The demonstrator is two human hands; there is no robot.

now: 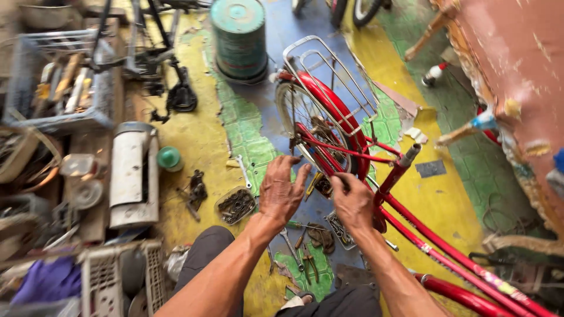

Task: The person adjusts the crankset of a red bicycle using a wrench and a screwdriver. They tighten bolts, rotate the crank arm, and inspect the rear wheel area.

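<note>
- Working low on a red bicycle lying tilted on the painted floor, rear wheel pointing away and the wire rack above it.
- Left hand hovering with fingers spread apart, gripping nothing, just beside the wheel's lower spokes and the thin red stays.
- Right hand curling together around something small near the crank area, where the frame tubes meet; exact part hidden under the fingers, so impossible to tell what is being pinched.
- Judging the step as fitting or adjusting a part at the bottom of the frame, near the seat tube.
- Doing it well probably calling for:
  - steadying the frame or wheel with the open left hand before turning anything with the right;
  - keeping fingertips out of the spokes in case of the wheel rolling;
  - seating any small part squarely by feel before tightening, since the view is being blocked by the hand itself.
- Lying within reach on the floor: a spanner, a screwdriver with a green handle, pliers and a shallow tray of small parts.
- Standing well apart: a green drum beyond the wheel, a white cylinder and a crate of tools to the left.
- Risking loss of small hardware among the floor clutter; keeping loose pieces in the tray looking sensible.
</note>
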